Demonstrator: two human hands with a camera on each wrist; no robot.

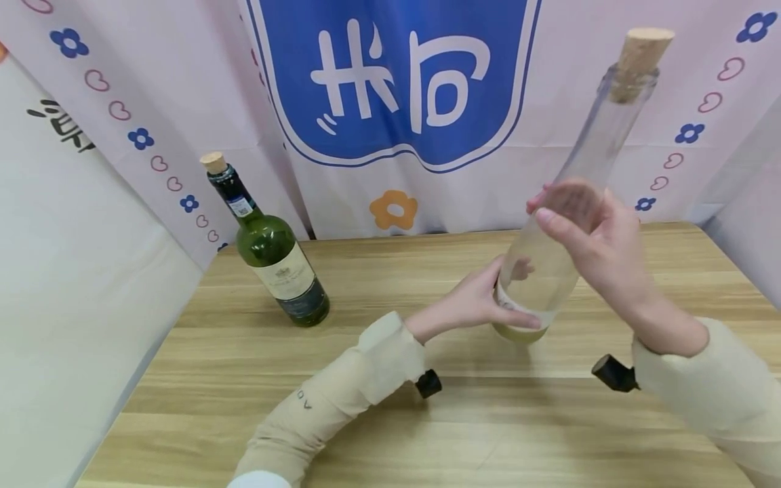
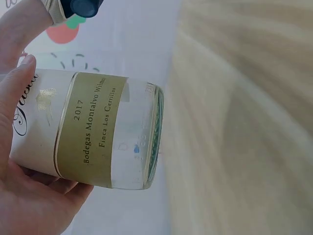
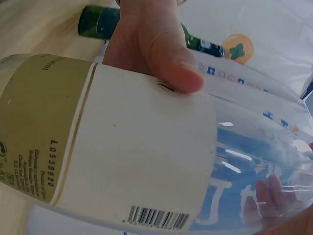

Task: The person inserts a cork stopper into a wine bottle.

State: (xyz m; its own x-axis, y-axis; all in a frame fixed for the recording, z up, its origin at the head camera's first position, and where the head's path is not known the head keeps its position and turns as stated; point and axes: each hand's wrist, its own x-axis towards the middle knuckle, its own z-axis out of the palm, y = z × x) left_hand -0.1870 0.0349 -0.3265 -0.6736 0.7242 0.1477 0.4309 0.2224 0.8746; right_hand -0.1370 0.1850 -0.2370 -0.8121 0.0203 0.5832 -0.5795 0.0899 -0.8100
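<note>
Bottle: clear glass (image 1: 552, 264), held above the table's middle-right, base low and just off the wood as far as the head view shows.
Axis: long axis tilted, neck leaning up and to the right, away from the person; cork (image 1: 637, 57) at the top end, base toward the person.
Label: cream and olive paper (image 2: 88, 129) near the base, printed "2017".
Left hand: (image 1: 472, 301) wrapped round the base end, thumb (image 3: 168, 63) pressed on the label, fingers curled behind the glass.
Right hand: (image 1: 601, 247) gripping the shoulder of the bottle, fingers closed round it from the right.
Green bottle: (image 1: 268, 247) corked, standing at the table's back left, well apart from the hands.
Table: pale wood-grain top (image 1: 390, 420), running the full width.
Room: pink cloth backdrop (image 1: 146, 88) with small flowers and hearts; blue shield sign (image 1: 390, 81) with white characters behind; plain white panel at left.
</note>
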